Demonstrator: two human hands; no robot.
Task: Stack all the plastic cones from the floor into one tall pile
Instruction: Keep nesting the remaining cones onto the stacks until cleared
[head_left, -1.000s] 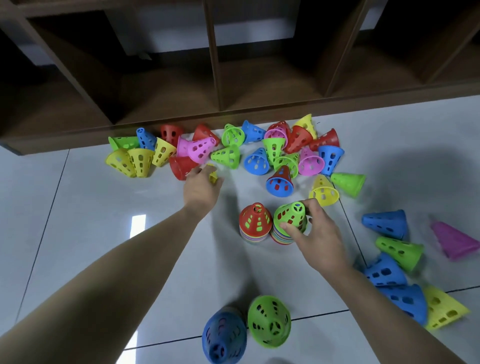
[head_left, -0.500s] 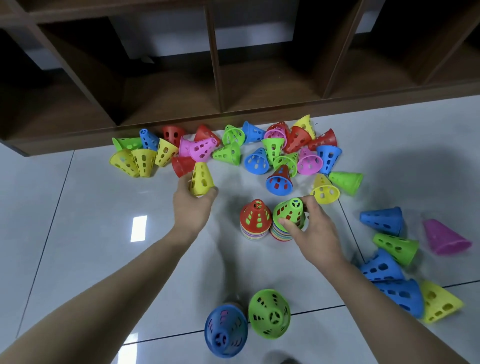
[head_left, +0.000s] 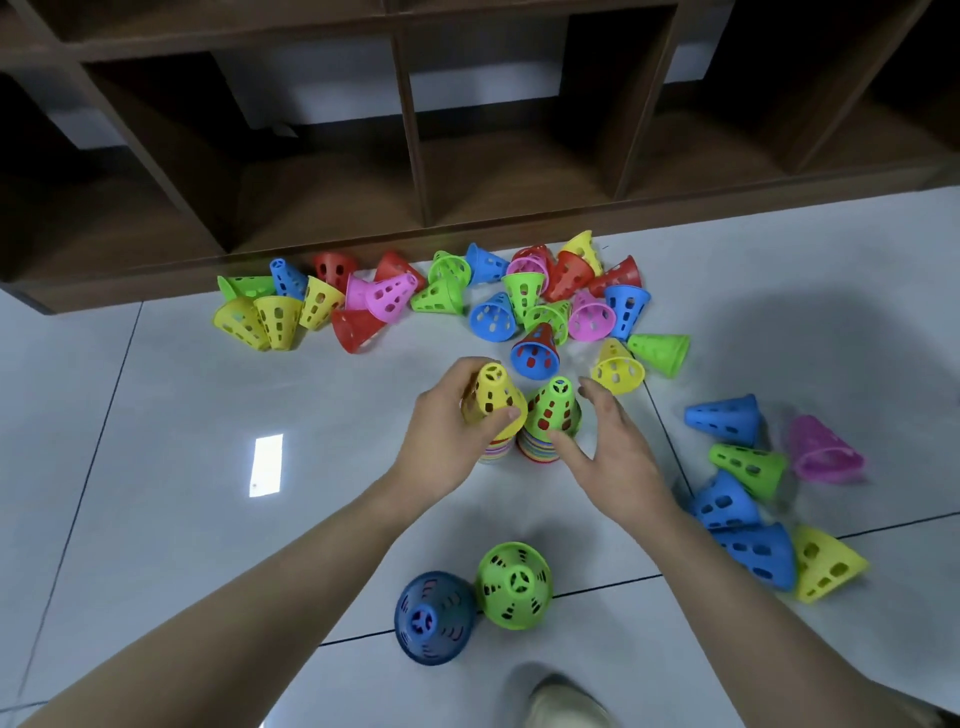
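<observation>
My left hand grips a yellow cone that sits on top of the left stack of many-coloured cones on the floor. Right beside it stands a second stack topped by a green cone. My right hand is around that green-topped stack, fingers spread and loose, thumb near its base. Several loose cones in red, blue, green, yellow and pink lie scattered along the shelf's foot. More lie at the right.
A dark wooden shelf unit with open compartments runs across the back. A blue cone and a green cone stand upright on the near tiles. A shoe tip shows at the bottom edge.
My left hand picked a yellow cone from the pile at the back left and carried it right onto the left stack, covering its red top. My right hand loosened its hold on the green-topped stack.
</observation>
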